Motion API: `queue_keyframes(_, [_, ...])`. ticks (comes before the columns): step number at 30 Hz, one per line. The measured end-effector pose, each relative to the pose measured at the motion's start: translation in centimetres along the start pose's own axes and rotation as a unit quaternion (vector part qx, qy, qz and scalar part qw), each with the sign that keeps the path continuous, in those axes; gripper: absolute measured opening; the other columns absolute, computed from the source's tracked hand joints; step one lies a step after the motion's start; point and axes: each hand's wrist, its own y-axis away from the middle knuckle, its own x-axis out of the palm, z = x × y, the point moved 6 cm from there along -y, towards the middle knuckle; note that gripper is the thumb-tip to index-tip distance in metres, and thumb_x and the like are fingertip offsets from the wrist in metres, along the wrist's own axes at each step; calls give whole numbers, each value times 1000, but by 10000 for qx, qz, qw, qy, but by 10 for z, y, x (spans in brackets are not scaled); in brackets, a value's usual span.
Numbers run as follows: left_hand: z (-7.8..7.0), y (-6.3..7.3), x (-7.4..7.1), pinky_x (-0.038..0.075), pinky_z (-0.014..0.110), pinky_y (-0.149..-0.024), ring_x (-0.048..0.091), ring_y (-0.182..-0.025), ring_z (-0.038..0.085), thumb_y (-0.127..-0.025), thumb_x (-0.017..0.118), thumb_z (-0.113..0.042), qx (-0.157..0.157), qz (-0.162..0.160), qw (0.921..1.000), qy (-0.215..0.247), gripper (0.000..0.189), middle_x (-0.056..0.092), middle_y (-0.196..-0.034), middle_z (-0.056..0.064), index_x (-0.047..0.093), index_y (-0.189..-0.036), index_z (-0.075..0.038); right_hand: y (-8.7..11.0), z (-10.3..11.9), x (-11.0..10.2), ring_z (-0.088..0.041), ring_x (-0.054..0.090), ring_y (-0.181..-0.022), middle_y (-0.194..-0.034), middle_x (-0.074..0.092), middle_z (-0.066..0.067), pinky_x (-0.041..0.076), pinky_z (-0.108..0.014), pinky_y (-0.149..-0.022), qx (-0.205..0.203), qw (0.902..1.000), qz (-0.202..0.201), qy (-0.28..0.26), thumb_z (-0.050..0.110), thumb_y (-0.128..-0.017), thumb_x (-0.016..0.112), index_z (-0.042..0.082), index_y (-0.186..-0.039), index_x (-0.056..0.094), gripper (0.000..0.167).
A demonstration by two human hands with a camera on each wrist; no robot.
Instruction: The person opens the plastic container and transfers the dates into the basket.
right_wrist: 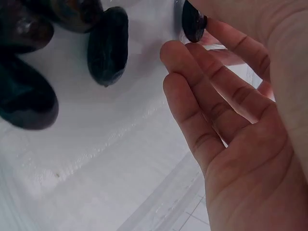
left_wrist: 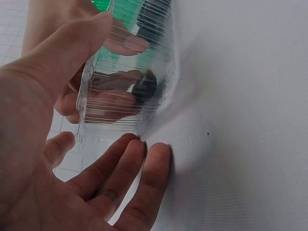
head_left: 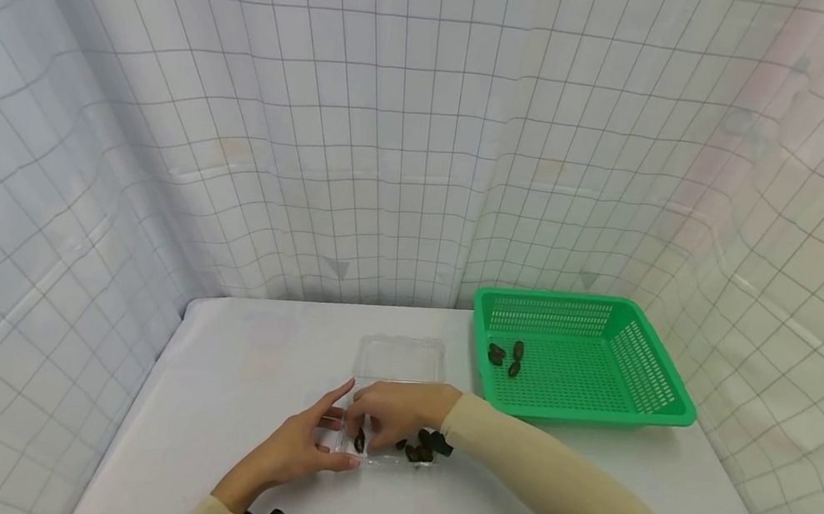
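Observation:
A clear plastic clamshell box (head_left: 390, 461) lies with its lid (head_left: 400, 358) folded back on the white table. My left hand (head_left: 297, 446) spreads around the box's left end, thumb along the near side, fingers fairly straight. Inside that end, my right hand (head_left: 396, 410) reaches down beside a dark, glossy oval date-like fruit (left_wrist: 144, 87). One fingertip appears to touch this fruit; in the left wrist view the thumb stands apart from it. Several more such fruits (right_wrist: 108, 45) lie in the box's right part, below the right wrist.
A green plastic basket (head_left: 584, 416) stands at the back right, with several of the dark fruits (head_left: 518, 350) in its left part. White grid-patterned curtains (head_left: 396, 121) enclose the table (head_left: 236, 356) at the back and sides.

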Motion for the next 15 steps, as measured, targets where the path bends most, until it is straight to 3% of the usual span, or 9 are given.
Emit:
queue_keyframes(5, [2,-1,0,65,28,-93,67,-150,42,-92,103,-34,-3,3,10000,-34,121,66,-165,23,29,-187,-23,-6,0,5,4,67,-91,-110,76,7,51,-4,-84,-47,9999,87,-50,16,-101,95,17,-114,83,17])
queue_keyframes(9, [2,-2,0,66,30,-94,67,-150,42,-92,103,-35,22,-6,10000,-61,121,66,-165,22,29,-187,-25,-9,-2,6,6,60,-86,-102,73,11,47,-4,-80,-30,9998,70,210,14,-100,94,19,-109,82,15])
queue_keyframes(15, [2,-2,0,66,30,-94,67,-150,42,-91,103,-33,-2,-9,10000,-28,122,66,-166,22,29,-187,-25,-9,-3,8,6,58,-82,-93,71,15,47,-6,-77,-5,9999,114,77,11,-100,93,17,-107,80,16])
